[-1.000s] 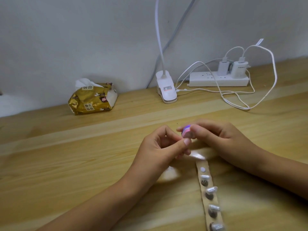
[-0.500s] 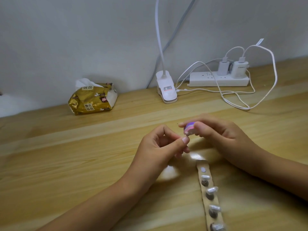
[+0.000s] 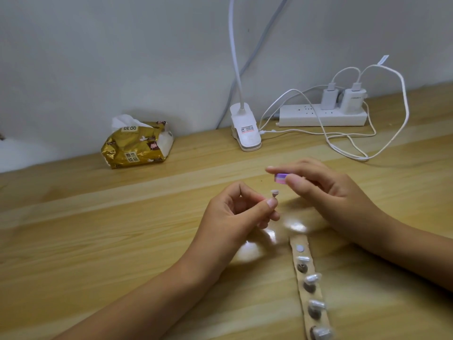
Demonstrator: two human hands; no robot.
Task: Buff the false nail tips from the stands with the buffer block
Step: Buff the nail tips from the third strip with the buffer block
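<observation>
A pale wooden table (image 3: 98, 241) runs back to a plain grey wall (image 3: 122, 57), with both forearms reaching in from the near edge. At the centre, the left hand (image 3: 235, 217) pinches a small stand between thumb and forefinger, its other fingers curled in below. The false nail tip (image 3: 274, 192) on top of the stand pokes up just clear of the thumbnail. Up and to the right of the tip, near it but not touching, is the buffer block (image 3: 280, 178), a small pink and purple piece. The right hand (image 3: 326, 190) grips the block between its thumb on the near side and its forefinger laid across the top. The remaining fingers are folded loosely behind. Below the hands a tan strip (image 3: 295, 240) lies on the table and runs toward the near edge. It carries a row of further pale nail tips (image 3: 312, 278) on dark round stands, and one pale disc at its far end bears no tip. A bright patch of lamplight glares on the wood between the strip and the left wrist. Against the wall stand a gold tissue pack (image 3: 137, 143) at left and a white clip lamp base (image 3: 246, 128) in the middle. A white power strip (image 3: 323, 115) sits at right with two chargers (image 3: 353, 99) plugged in. Their white cables (image 3: 343, 148) loop across the table.
</observation>
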